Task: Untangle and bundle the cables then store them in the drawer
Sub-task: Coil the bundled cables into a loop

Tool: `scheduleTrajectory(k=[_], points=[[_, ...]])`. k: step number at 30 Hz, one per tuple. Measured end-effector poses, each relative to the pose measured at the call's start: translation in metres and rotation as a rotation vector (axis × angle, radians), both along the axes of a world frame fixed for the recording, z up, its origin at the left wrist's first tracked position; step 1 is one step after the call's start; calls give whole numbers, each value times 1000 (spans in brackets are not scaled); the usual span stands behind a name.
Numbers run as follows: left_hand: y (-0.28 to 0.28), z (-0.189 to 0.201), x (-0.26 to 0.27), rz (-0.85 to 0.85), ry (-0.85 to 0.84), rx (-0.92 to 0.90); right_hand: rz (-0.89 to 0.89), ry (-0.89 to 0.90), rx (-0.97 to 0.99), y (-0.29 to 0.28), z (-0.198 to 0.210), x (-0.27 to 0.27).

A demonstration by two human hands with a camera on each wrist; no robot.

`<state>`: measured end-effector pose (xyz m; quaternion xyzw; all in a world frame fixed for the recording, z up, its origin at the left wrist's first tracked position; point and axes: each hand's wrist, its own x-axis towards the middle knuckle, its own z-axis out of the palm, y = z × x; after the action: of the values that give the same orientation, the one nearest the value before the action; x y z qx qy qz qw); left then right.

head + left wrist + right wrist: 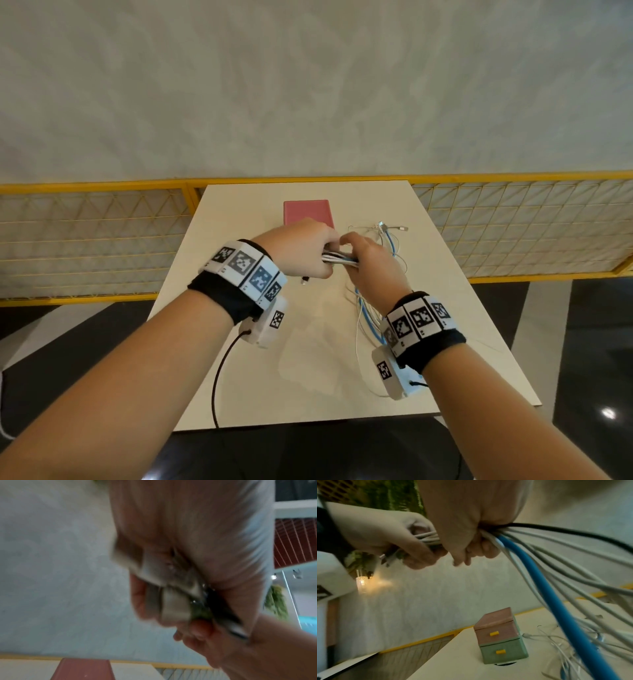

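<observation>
Above the tabletop (239,359), just in front of the closed drawer box (308,211), the left hand (301,250) and right hand (371,263) both grip the cables (544,588), mid-gathering; next, probably coil the trailing ends into a bundle.

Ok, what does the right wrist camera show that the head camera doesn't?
Only the right wrist view shows the drawer unit's fronts: a pink drawer above a green one, both closed, with yellow handles, plus a black cable. Only the head view shows the whole table. Both show the left hand and right hand gripping the cable bundle.
</observation>
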<state>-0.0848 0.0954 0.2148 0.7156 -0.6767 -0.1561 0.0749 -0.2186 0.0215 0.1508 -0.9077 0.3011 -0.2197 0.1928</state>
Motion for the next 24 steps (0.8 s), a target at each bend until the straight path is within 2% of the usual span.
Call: scheduleTrajectory(k=[3,4,9,11,15,21,24], points=[[4,4,8,25,164,4,-14,-94,99,-3,-3,-4],[4,5,7,22,174,7,-7,-122,128,0,-2,-3],[-4,7,-6,-38,-92,55,-1,-163,100,13,0,9],[-3,10,-8,-24,-79,24,-40,-176,165,15,2,11],[7,20,-4,12,232,-63,-102,-168,271,15,5,9],[19,20,4,21,698,-265,-197,-302,569,10,4,-1],[18,14,-2,25,724,-385,-210,-324,650,13,0,1]])
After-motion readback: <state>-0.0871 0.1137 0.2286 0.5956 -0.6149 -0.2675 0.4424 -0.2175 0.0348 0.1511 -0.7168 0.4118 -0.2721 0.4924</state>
